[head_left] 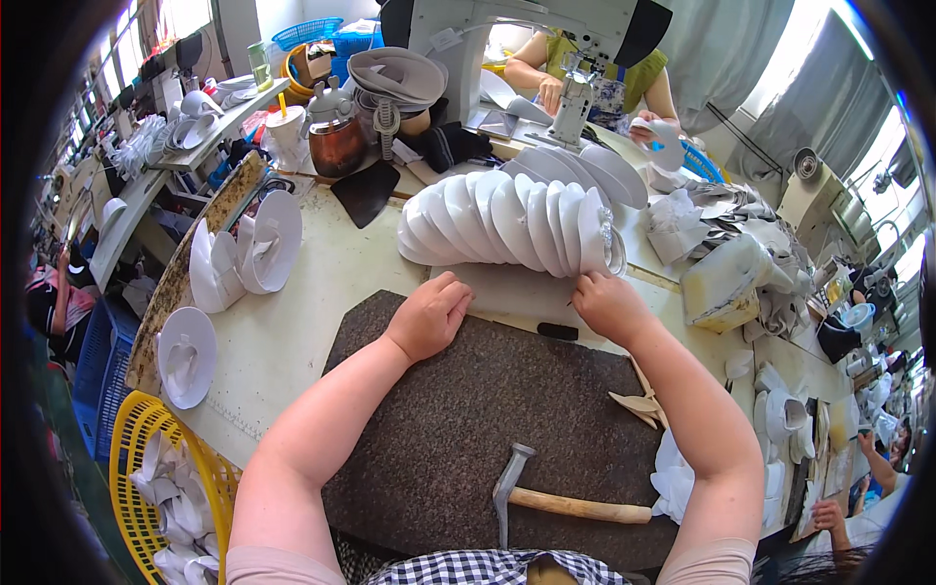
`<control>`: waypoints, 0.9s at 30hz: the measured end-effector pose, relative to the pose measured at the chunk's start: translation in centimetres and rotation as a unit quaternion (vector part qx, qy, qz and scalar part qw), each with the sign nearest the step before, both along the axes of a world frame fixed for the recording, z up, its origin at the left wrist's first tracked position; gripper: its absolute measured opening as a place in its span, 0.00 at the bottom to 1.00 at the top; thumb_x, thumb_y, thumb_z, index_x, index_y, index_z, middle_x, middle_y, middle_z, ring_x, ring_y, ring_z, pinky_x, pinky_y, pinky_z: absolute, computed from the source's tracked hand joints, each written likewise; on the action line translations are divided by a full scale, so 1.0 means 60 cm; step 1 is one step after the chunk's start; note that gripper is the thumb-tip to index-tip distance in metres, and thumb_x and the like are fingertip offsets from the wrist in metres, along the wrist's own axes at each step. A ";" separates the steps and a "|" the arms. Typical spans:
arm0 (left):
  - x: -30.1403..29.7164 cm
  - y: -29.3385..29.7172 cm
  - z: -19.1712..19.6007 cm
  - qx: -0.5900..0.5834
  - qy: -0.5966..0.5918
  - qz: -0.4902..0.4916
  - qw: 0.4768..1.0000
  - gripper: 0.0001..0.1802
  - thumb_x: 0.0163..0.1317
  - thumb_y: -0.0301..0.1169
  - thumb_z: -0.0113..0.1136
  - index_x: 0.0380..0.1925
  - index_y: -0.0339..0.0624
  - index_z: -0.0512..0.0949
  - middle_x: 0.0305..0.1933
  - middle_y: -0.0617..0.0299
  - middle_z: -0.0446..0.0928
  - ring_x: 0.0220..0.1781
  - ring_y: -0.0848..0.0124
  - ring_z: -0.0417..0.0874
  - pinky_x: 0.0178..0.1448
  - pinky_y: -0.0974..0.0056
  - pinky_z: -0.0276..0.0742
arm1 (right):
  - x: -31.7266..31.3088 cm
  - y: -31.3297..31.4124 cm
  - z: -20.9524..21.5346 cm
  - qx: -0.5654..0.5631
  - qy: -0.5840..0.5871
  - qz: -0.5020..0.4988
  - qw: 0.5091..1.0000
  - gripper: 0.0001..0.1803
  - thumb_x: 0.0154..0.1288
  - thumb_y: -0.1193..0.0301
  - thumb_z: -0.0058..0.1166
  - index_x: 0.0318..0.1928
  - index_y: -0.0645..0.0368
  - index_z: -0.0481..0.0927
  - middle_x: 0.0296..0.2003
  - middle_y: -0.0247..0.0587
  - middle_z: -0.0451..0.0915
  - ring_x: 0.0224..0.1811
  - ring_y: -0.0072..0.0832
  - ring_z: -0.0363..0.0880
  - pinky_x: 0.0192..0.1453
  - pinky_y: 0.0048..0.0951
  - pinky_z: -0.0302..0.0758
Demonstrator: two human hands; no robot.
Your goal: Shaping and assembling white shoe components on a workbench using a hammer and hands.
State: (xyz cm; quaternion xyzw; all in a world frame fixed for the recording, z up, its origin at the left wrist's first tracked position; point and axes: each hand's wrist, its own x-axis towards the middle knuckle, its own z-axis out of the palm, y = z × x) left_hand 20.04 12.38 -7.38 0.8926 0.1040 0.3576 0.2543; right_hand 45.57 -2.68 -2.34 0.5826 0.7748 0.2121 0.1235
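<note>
A long row of nested white curved pieces, like shoe uppers (492,224), lies on the pale worktable. In front of it is a flat light-grey strip (512,291). My left hand (431,314) is closed at the strip's left end, fingers curled inward. My right hand (606,304) is closed at the strip's right end, fingertips against the lower edge of the last white piece. What either hand pinches is hidden. Nearer me, a hammer (575,505) with a wooden handle rests on a dark speckled slab (468,419).
Loose white pieces (185,358) stand at the left, above a yellow basket (132,468) of white scraps. A sewing machine (575,97) stands ahead, with another person's hands behind it. A small black object (558,332) and beige strips (639,402) lie by the slab.
</note>
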 end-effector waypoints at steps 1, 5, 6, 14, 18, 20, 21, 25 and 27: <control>0.000 0.000 0.000 0.000 0.000 0.000 1.000 0.03 0.61 0.23 0.54 0.34 0.36 0.75 0.34 0.51 0.73 0.37 0.51 0.76 0.41 0.55 0.73 | -0.001 0.002 0.003 -0.002 -0.012 0.008 1.000 0.04 0.51 0.72 0.52 0.26 0.55 0.79 0.30 0.36 0.77 0.36 0.31 0.78 0.40 0.32 0.78; 0.003 0.001 -0.003 -0.007 0.001 0.002 1.000 0.03 0.60 0.23 0.55 0.33 0.36 0.76 0.34 0.51 0.74 0.37 0.52 0.77 0.41 0.56 0.73 | 0.003 -0.007 0.004 0.007 0.037 -0.017 0.999 0.01 0.52 0.75 0.54 0.26 0.59 0.77 0.32 0.39 0.77 0.35 0.35 0.79 0.38 0.30 0.78; 0.006 0.001 -0.002 -0.012 0.005 0.002 1.000 0.03 0.60 0.23 0.55 0.33 0.35 0.76 0.34 0.51 0.74 0.37 0.52 0.77 0.41 0.56 0.73 | 0.002 -0.014 0.005 0.025 0.212 -0.083 0.973 0.02 0.56 0.75 0.54 0.27 0.60 0.77 0.34 0.41 0.79 0.36 0.35 0.81 0.39 0.30 0.79; 0.004 0.005 0.001 0.009 -0.014 0.012 1.000 0.02 0.58 0.23 0.56 0.30 0.36 0.75 0.33 0.51 0.73 0.36 0.51 0.76 0.40 0.56 0.73 | -0.078 -0.064 0.033 0.071 0.853 -0.195 0.479 0.04 0.65 0.76 0.51 0.36 0.62 0.69 0.34 0.46 0.81 0.35 0.28 0.82 0.40 0.28 0.80; -0.003 0.015 -0.024 0.029 -0.001 -0.003 1.000 0.03 0.55 0.22 0.56 0.31 0.39 0.74 0.35 0.50 0.71 0.40 0.50 0.74 0.45 0.54 0.73 | -0.318 -0.085 0.014 -0.175 0.773 -0.086 0.603 0.03 0.61 0.75 0.55 0.34 0.59 0.75 0.33 0.39 0.81 0.35 0.26 0.81 0.42 0.28 0.78; 0.013 0.014 -0.036 0.019 0.018 -0.019 0.999 0.05 0.55 0.22 0.54 0.33 0.39 0.74 0.38 0.49 0.70 0.44 0.50 0.74 0.50 0.55 0.72 | -0.440 -0.094 -0.011 -0.274 0.672 0.073 0.684 0.08 0.60 0.77 0.56 0.40 0.58 0.79 0.38 0.45 0.81 0.43 0.36 0.81 0.50 0.33 0.77; 0.028 0.010 -0.035 0.021 0.028 -0.035 0.999 0.05 0.55 0.23 0.53 0.34 0.38 0.73 0.40 0.50 0.70 0.46 0.50 0.73 0.52 0.55 0.71 | -0.488 -0.099 -0.039 -0.341 0.631 0.164 0.677 0.16 0.62 0.74 0.56 0.51 0.58 0.77 0.47 0.49 0.80 0.50 0.39 0.79 0.55 0.37 0.75; 0.014 -0.013 -0.049 0.076 0.142 0.045 0.986 0.11 0.55 0.24 0.53 0.40 0.36 0.73 0.46 0.48 0.69 0.55 0.51 0.70 0.61 0.55 0.67 | -0.621 -0.125 -0.087 -0.413 0.603 0.189 0.656 0.18 0.66 0.70 0.44 0.54 0.58 0.75 0.53 0.53 0.76 0.51 0.43 0.78 0.57 0.38 0.72; -0.008 -0.072 -0.022 -0.005 0.089 0.024 0.996 0.17 0.55 0.25 0.54 0.47 0.36 0.72 0.49 0.47 0.69 0.58 0.50 0.69 0.64 0.55 0.66 | -0.590 -0.115 -0.085 -0.470 0.309 0.286 0.776 0.18 0.63 0.70 0.44 0.52 0.58 0.75 0.53 0.51 0.74 0.47 0.41 0.80 0.52 0.42 0.75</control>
